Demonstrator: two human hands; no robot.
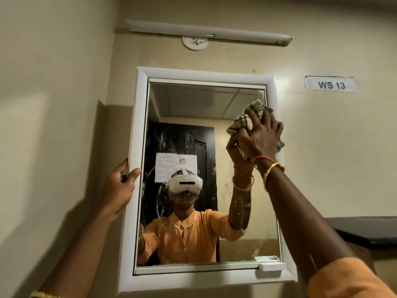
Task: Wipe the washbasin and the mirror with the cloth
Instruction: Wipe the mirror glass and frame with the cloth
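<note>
A checked cloth [247,119] is bunched and pressed against the mirror [193,147] near its upper right corner, clamped under the fingers of the right hand [261,136]. The mirror's white frame [134,130] is gripped at its left edge by the left hand [120,188], fingers closed around it. Streaks are seen on the glass.

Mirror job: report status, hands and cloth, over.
Right hand presses the cloth to the mirror, upper right. Left hand grips the frame. Streaks mid-glass; nothing blocking. Washbasin out of view.
</note>
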